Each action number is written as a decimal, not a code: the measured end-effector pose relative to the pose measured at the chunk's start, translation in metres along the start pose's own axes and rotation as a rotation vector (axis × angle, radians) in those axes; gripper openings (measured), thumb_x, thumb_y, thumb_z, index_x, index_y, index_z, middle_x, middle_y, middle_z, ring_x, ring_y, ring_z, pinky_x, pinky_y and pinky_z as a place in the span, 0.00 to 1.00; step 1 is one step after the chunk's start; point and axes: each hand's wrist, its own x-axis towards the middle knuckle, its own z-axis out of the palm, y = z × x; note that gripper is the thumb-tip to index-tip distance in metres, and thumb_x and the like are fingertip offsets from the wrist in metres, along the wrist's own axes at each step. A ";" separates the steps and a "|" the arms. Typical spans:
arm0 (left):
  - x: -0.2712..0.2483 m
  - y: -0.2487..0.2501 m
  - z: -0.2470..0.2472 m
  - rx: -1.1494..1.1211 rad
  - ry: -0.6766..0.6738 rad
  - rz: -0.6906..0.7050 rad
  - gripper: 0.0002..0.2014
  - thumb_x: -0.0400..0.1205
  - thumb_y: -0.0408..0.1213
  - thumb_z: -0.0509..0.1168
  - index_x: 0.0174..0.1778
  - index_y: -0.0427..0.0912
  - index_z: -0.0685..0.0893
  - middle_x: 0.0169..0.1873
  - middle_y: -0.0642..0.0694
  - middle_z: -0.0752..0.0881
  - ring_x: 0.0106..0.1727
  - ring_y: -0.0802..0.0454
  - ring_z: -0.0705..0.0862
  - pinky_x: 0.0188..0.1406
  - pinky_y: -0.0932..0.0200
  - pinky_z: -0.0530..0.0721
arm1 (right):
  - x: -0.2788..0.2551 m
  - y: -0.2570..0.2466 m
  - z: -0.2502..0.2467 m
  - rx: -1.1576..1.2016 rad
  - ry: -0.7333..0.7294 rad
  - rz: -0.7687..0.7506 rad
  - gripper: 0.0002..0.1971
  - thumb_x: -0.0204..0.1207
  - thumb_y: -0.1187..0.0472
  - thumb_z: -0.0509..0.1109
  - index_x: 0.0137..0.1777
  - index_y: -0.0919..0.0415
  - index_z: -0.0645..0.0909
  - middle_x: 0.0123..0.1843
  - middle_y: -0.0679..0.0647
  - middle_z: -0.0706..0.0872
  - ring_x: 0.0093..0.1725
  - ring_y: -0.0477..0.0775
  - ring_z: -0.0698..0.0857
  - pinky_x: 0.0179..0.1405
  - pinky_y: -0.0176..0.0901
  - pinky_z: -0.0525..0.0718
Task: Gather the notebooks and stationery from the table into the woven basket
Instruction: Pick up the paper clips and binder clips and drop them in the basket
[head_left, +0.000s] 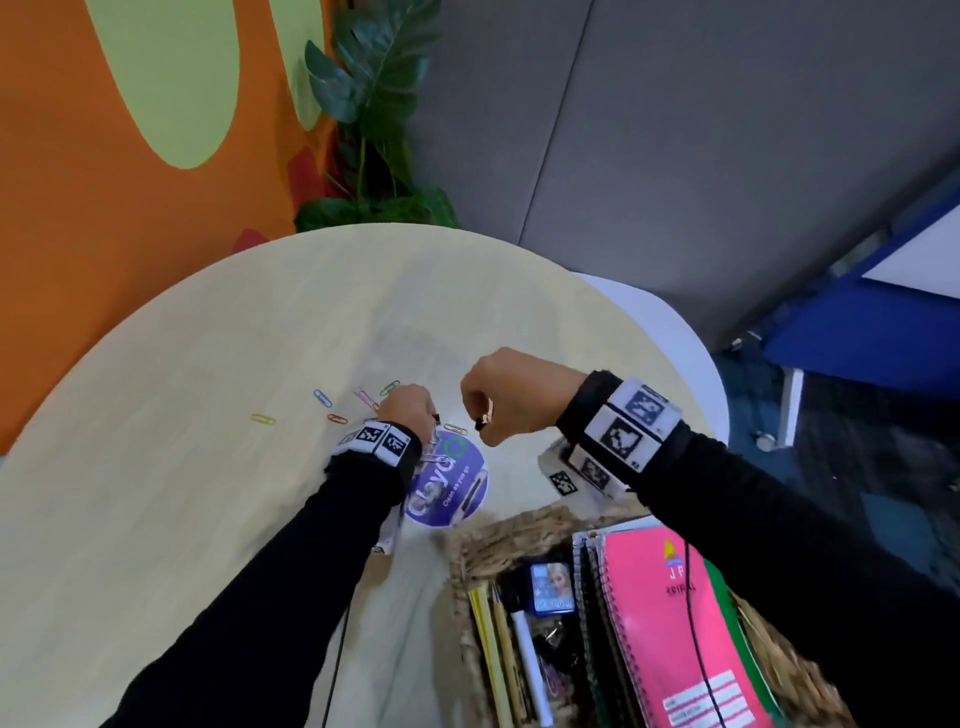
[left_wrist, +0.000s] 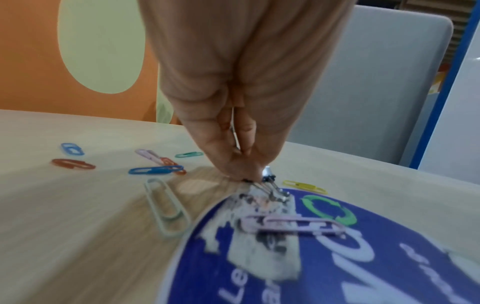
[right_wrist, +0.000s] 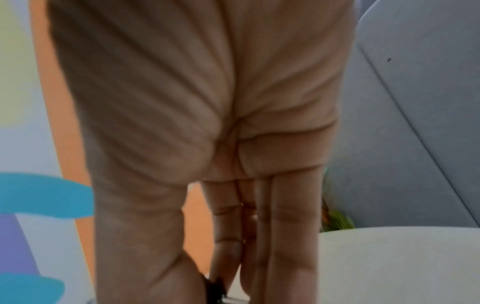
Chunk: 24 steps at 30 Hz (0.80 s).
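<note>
Left hand (left_wrist: 241, 123) is seen pinched round a small binder clip (left_wrist: 267, 181) at the sticker (left_wrist: 337, 257) edge, fingertips down on the table (head_left: 182, 519). Right hand (head_left: 511, 395) is held raised just beside it, its fingers curled round a small dark clip (head_left: 484, 419). Paper clips (left_wrist: 153, 170) are scattered just beyond and to the left of the left hand, with two more lying just below its fingertips, one on the sticker.

A slip is judged the main risk: the clips are thin and flat against the wood, so one could be dropped or flicked off the table edge if too many are pinched at once, and a clip could be missed on the printed sticker.

Below the right hand, nearest the camera, the basket (head_left: 519, 530) is seen already loaded: a pink notebook (head_left: 670, 623) on top of other spiral notebooks, with pencils (head_left: 488, 639), a white pen (head_left: 530, 660) and a small blue picture box (head_left: 553, 584) alongside.
</note>
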 end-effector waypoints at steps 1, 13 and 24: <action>-0.001 0.003 -0.001 0.025 -0.006 -0.015 0.10 0.77 0.29 0.64 0.49 0.34 0.89 0.53 0.35 0.90 0.57 0.36 0.86 0.56 0.51 0.82 | -0.020 -0.002 0.001 0.024 0.023 0.000 0.11 0.66 0.63 0.75 0.47 0.66 0.85 0.48 0.57 0.90 0.38 0.52 0.79 0.39 0.42 0.78; -0.012 0.033 -0.012 0.147 0.023 -0.084 0.15 0.73 0.37 0.74 0.45 0.26 0.86 0.47 0.32 0.90 0.50 0.35 0.89 0.45 0.53 0.83 | -0.149 -0.028 0.128 0.060 -0.263 0.042 0.04 0.69 0.68 0.70 0.40 0.70 0.80 0.43 0.67 0.84 0.43 0.64 0.82 0.36 0.51 0.76; -0.158 0.065 -0.081 -0.310 0.213 0.196 0.08 0.68 0.34 0.72 0.42 0.43 0.90 0.36 0.49 0.88 0.41 0.55 0.86 0.42 0.70 0.77 | -0.110 -0.050 0.178 -0.148 -0.441 0.093 0.13 0.76 0.75 0.66 0.60 0.74 0.81 0.60 0.68 0.85 0.58 0.68 0.86 0.47 0.55 0.85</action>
